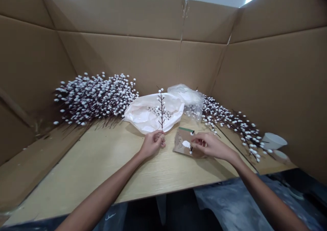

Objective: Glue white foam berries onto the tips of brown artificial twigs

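My left hand (pixel 154 143) pinches the bottom of a thin brown artificial berry stem (pixel 161 113), which stands upright with short bare side twigs and a few white berries near its tip. My right hand (pixel 209 145) is over the right edge of a small cardboard piece (pixel 182 138) with a green strip on it. Its thumb and fingers are bent together; what they hold, if anything, is too small to make out. On the cardboard sits a white blob of paste (pixel 186 144). Behind the stem lies an open white plastic bag (pixel 139 113) with loose small white berries inside.
A big heap of white-berry stems (pixel 97 98) lies at the left back. More berry stems (pixel 230 120) lie along the right, beside a white cup (pixel 274 141) and a clear plastic bag (pixel 187 96). Tall cardboard walls (pixel 122 57) enclose the wooden table (pixel 102 159).
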A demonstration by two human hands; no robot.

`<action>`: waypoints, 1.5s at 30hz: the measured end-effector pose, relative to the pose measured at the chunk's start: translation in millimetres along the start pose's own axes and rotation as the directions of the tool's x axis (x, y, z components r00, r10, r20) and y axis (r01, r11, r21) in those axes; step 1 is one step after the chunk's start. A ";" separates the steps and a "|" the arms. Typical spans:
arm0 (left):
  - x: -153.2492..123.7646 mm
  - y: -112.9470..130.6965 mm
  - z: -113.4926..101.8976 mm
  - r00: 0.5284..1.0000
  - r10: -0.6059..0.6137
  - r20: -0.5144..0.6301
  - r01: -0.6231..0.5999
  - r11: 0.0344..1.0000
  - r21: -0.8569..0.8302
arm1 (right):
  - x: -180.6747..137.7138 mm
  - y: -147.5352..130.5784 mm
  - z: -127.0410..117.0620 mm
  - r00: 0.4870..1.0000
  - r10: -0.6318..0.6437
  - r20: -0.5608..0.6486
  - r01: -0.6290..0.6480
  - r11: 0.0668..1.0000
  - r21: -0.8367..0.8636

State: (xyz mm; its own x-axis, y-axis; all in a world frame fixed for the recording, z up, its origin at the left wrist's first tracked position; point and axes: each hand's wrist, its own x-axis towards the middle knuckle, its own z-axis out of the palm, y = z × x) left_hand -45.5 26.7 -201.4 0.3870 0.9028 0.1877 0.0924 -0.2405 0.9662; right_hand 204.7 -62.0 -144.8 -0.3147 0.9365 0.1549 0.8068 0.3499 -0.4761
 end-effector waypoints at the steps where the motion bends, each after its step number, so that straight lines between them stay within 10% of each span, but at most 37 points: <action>1: 0.1 0.4 -0.4 1.000 0.005 0.001 -0.005 1.000 0.008 | -0.7 -0.4 0.4 1.000 0.000 0.024 -0.001 1.000 0.013; 24: -0.9 -1.8 1.3 1.000 -0.021 0.000 0.021 1.000 -0.014 | 1.0 -3.7 5.8 0.994 -0.095 0.051 0.090 0.992 0.093; 31: -1.1 -1.0 1.4 1.000 -0.012 -0.008 0.012 1.000 0.000 | 3.9 12.3 5.5 0.996 0.081 -0.045 -0.067 0.962 0.265; 40: -3.9 5.7 1.6 1.000 0.007 -0.014 -0.007 1.000 0.028 | 7.7 23.0 8.8 0.934 0.341 -0.104 -0.152 0.645 0.749; 45: -6.9 7.4 7.3 1.000 0.021 -0.005 -0.021 1.000 0.021 | 8.5 27.1 24.6 0.916 0.349 -0.200 -0.138 0.740 0.659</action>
State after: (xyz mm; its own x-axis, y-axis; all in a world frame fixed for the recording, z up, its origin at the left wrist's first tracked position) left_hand -40.8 16.0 -196.8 0.3839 0.8995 0.2086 0.1041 -0.2666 0.9582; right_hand 211.5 -45.2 -177.6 0.0930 0.9845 0.1487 0.3110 0.1131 -0.9437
